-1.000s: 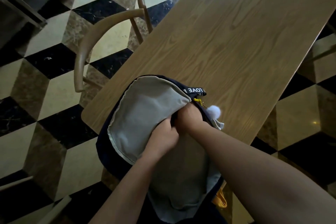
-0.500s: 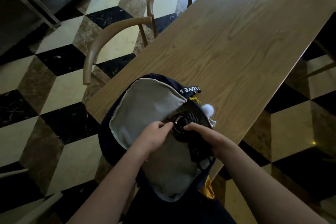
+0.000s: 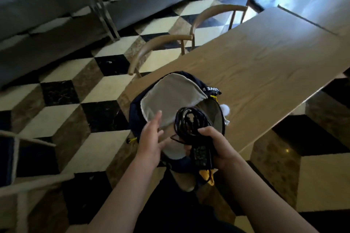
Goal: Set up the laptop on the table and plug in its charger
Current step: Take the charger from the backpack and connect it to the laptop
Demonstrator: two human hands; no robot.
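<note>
One black coiled charger (image 3: 191, 128) is gripped by the right hand (image 3: 217, 147) above the open navy backpack (image 3: 170, 96), ready for the tabletop (image 3: 265, 73); left hand (image 3: 151, 143) fingers (image 3: 156, 119) are spread, empty.

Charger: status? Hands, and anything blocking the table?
Right hand grips charger, cable coiled, lifted above open backpack. Left hand open, holding nothing. Laptop not in view. Table beyond backpack bare.

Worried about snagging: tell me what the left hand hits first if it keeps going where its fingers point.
Likely the pale lining flap of the open backpack: the left hand points up toward it. Depth is unclear.
</note>
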